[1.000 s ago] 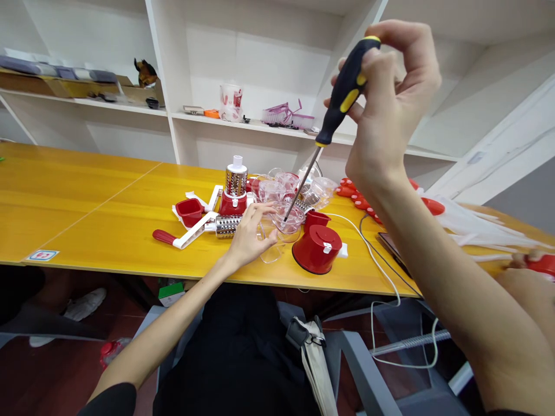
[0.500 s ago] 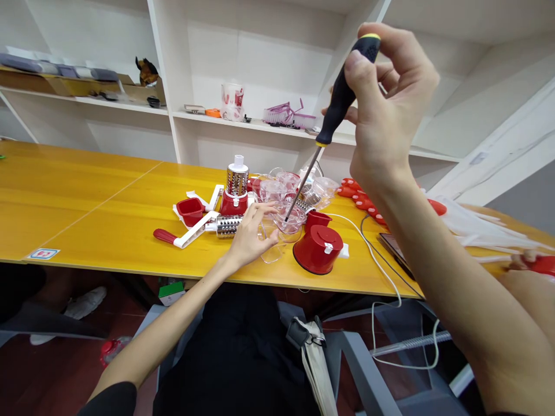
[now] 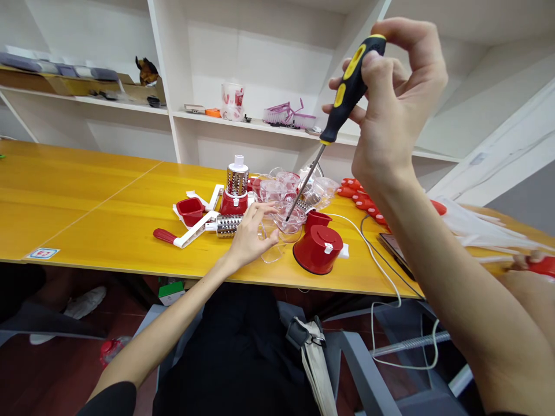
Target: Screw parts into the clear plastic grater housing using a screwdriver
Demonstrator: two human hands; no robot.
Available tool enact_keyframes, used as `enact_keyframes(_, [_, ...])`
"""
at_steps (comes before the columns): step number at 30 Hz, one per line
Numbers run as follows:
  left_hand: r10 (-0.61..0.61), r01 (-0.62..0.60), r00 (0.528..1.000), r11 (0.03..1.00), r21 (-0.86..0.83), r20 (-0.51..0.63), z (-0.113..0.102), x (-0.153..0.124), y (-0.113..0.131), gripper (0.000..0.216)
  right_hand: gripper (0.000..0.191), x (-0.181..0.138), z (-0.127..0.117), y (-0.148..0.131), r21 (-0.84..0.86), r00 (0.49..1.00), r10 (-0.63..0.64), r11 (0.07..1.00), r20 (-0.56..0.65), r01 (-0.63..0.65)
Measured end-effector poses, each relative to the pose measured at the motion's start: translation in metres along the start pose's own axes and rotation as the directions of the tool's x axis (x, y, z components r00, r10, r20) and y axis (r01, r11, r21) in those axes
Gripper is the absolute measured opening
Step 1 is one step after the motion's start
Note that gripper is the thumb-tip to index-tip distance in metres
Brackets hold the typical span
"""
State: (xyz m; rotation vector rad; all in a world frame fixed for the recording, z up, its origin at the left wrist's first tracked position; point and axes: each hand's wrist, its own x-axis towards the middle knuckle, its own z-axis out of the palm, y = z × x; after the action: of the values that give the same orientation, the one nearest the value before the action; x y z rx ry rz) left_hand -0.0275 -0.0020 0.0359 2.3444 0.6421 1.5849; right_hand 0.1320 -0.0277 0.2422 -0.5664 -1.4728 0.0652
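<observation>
Apparent turning step: right fingers [image 3: 375,68] pinch the screwdriver [image 3: 333,126], left fingers [image 3: 259,212] grip the clear part [image 3: 295,219]; the next turn likely requires steady alignment.

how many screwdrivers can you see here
1: the black-and-yellow screwdriver in the right hand, its shaft slanting down toward the clear plastic parts beside the left hand. Others could be hidden in the clutter.

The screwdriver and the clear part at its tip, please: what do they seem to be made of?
Screwdriver: grey shaft, probably steel by its metallic sheen; dull black handle with yellow inserts, perhaps plastic or rubber. Clear part: probably glossy plastic, see-through with highlights.
</observation>
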Motion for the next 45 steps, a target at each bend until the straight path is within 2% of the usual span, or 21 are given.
enact_keyframes(8, [0.006,-0.006,1.0,1.0,-0.013,-0.002,0.0,0.0,0.0,0.032,0.02,0.0,0.0,0.002,0.047,1.0,0.0,0.999,-0.03,0.002])
enact_keyframes(13, [0.005,-0.005,1.0,1.0,-0.024,0.002,0.0,0.0,-0.002,0.033,0.021,-0.001,-0.003,0.003,0.032,0.999,-0.049,0.998,0.001,0.049])
enact_keyframes(15, [0.019,-0.018,1.0,0.999,-0.032,0.024,-0.001,0.0,-0.005,0.041,0.022,-0.001,-0.004,0.003,0.029,0.999,-0.047,0.998,0.006,0.047])
enact_keyframes(19, [0.066,-0.066,0.99,0.998,-0.006,0.126,-0.005,-0.002,-0.015,0.079,0.021,-0.001,-0.007,0.002,0.044,0.999,-0.045,0.998,-0.025,0.046])
enact_keyframes(21, [0.041,-0.042,0.988,0.999,0.0,0.148,-0.005,-0.004,-0.018,0.085,0.02,-0.002,-0.008,0.003,0.039,0.998,-0.036,0.999,-0.057,0.038])
enact_keyframes(27, [-0.091,0.091,0.992,0.996,0.006,0.088,-0.01,-0.003,-0.011,0.076,0.025,0.003,-0.02,0.012,0.017,0.99,-0.045,0.999,-0.132,0.048])
enact_keyframes(29, [-0.087,0.088,0.993,0.996,-0.001,0.083,-0.015,0.0,-0.007,0.072,0.026,0.008,-0.025,0.018,0.013,0.985,-0.026,1.0,-0.168,0.029])
enact_keyframes(36, [-0.043,0.046,0.996,0.998,-0.037,0.083,-0.029,0.005,0.002,0.068,0.022,0.02,-0.042,0.045,0.035,0.954,0.166,0.986,-0.25,-0.163])
enact_keyframes(41, [-0.055,0.069,0.991,0.992,-0.11,0.12,-0.03,0.005,0.002,0.069,0.026,0.022,-0.046,0.055,0.057,0.946,0.221,0.975,-0.235,-0.213])
enact_keyframes(45, [-0.024,0.034,0.993,0.995,-0.091,0.116,-0.028,0.005,0.002,0.067,0.03,0.021,-0.045,0.057,0.062,0.958,0.21,0.977,-0.194,-0.202])
